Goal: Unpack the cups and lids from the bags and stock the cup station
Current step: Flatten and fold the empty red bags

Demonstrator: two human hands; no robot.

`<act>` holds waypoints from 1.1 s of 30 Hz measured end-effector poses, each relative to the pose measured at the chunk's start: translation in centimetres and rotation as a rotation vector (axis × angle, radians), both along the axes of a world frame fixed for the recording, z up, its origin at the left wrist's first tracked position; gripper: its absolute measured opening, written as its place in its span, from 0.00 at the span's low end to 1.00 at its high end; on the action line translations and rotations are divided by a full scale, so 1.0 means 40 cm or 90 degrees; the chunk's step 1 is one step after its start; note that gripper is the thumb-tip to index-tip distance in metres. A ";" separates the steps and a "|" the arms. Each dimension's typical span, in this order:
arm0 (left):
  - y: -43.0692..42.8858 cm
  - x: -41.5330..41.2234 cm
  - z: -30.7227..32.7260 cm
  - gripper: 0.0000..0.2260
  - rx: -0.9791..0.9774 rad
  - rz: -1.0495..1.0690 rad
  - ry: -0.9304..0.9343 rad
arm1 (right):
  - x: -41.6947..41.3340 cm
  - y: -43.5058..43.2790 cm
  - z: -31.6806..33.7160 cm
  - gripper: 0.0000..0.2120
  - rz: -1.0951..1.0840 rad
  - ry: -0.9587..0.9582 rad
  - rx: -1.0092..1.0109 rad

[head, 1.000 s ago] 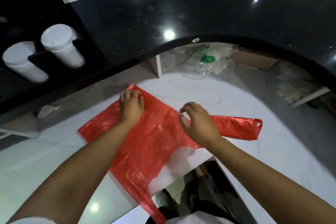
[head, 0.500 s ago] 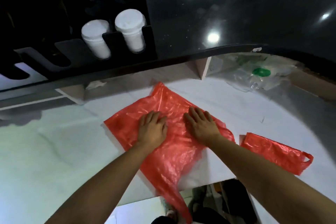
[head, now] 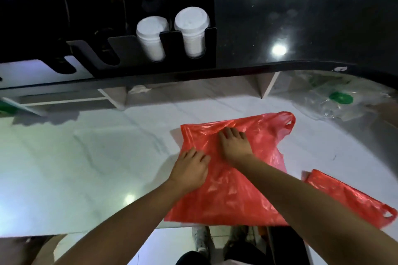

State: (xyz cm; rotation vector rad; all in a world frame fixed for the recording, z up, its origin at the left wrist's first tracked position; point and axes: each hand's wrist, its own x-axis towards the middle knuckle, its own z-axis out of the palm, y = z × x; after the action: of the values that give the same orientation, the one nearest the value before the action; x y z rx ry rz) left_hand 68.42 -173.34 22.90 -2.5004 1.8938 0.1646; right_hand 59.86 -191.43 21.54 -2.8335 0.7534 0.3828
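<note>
Bag location: the red bag [head: 232, 196] lies spread on the white counter [head: 86, 157], its near edge at the counter's front lip and one handle loop at the far right corner.
Left hand: the left hand [head: 190, 171] rests palm-down on the bag's left edge, fingers loosely extended, gripping nothing.
Right hand: the right hand [head: 233, 146] lies flat further up the bag, fingertips at a raised crease, pressing rather than pinching.
Bag handling: thin film, judged very light, limp and slippery on the polished top. It holds no shape and traps air. No bulge shows under it, so it is probably empty.
Where to take hold: pinch a handle loop or a gathered corner. A flat palm only slides or smooths the film.
Stocked items: the left stack [head: 150, 36] and right stack [head: 192, 30], both white, stand in adjacent slots of the black cup station [head: 170, 49]. Judged light and crushable; grasp around the stack wall.
Other bags: a second red bag [head: 349, 198] lies near the right forearm. A clear bag [head: 336, 101] with a green mark sits under the black upper counter [head: 312, 17].
Hard to make out: whether the stacks are cups or lids; the contents of the clear bag; the dark slots left of the stacks.
Cut off: the second bag's near end and the station's left side.
</note>
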 end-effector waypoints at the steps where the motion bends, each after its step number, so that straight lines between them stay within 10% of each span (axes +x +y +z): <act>1: -0.011 0.010 -0.008 0.16 -0.012 0.007 -0.019 | -0.011 0.008 -0.013 0.21 0.012 -0.019 -0.002; 12: -0.120 -0.031 -0.077 0.31 0.025 0.222 0.036 | -0.030 0.036 -0.041 0.28 -0.045 -0.246 0.084; 33: -0.011 0.008 -0.087 0.29 0.012 0.136 0.035 | -0.101 -0.064 -0.050 0.29 0.012 -0.098 0.011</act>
State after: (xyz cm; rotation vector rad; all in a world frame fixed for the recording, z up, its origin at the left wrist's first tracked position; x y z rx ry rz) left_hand 68.72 -173.80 19.43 -2.7077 1.6299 0.2512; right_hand 55.83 -194.00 19.54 -2.8157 0.6898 0.1693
